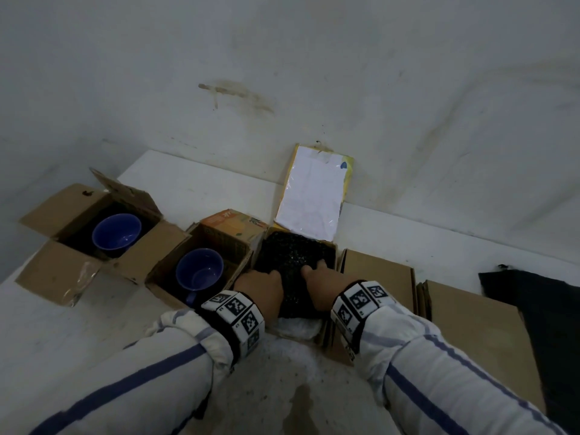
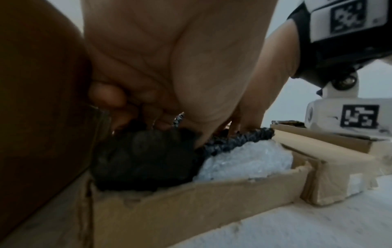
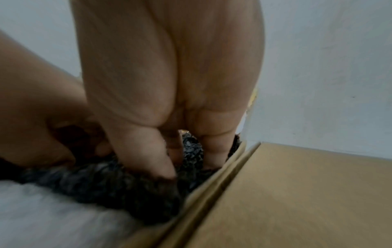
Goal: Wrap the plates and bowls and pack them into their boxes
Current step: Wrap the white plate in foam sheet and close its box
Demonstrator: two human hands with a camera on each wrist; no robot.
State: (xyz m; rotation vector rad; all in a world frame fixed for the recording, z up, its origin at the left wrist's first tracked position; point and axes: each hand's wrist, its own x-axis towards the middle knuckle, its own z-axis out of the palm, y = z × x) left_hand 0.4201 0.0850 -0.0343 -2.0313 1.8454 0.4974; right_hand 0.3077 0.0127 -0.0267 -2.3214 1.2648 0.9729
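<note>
An open cardboard box (image 1: 334, 248) in the middle of the white table holds a bundle in black bubble wrap (image 1: 293, 257). The wrapped item is hidden. My left hand (image 1: 263, 282) curls its fingers into the black bubble wrap (image 2: 144, 157) at the box's left wall. My right hand (image 1: 314, 273) pinches the black bubble wrap (image 3: 106, 189) between thumb and fingers at the right wall. White bubble wrap (image 1: 298, 329) lies under the black layer at the near side of the box (image 2: 191, 209). Left of it, a blue mug (image 1: 199, 270) and a blue bowl (image 1: 116, 230) each sit unwrapped in an open box.
The middle box's far flap (image 1: 310, 196), covered by a white sheet, leans on the wall. Two closed flat cardboard boxes (image 1: 379, 271) (image 1: 470, 324) lie right of my hands. A black sheet (image 1: 533, 296) lies at the far right. The wall runs close behind.
</note>
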